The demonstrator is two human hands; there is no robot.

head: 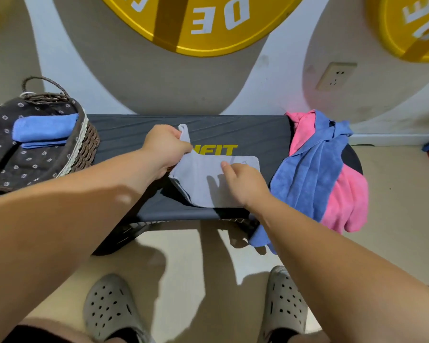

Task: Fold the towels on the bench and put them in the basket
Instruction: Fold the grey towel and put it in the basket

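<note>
A pale grey towel (pixel 201 180) lies partly folded in the middle of the dark bench (pixel 124 134). My left hand (pixel 165 147) pinches its left edge and lifts a corner up. My right hand (pixel 243 184) rests on the towel's right half, forefinger pressing down on the cloth. On the bench's right end a blue towel (pixel 310 174) lies crumpled over a pink towel (pixel 349 201), both hanging off the edge. The woven basket (pixel 86 144) with a dark flowered lining stands at the left end and holds a folded blue towel (pixel 44 128).
The bench stands against a white and grey wall with a socket (pixel 336 76) and yellow round signs (pixel 196 23). Beige floor lies in front, where my feet in grey perforated clogs (pixel 109 308) stand. The basket's handle (pixel 45 84) rises at its back.
</note>
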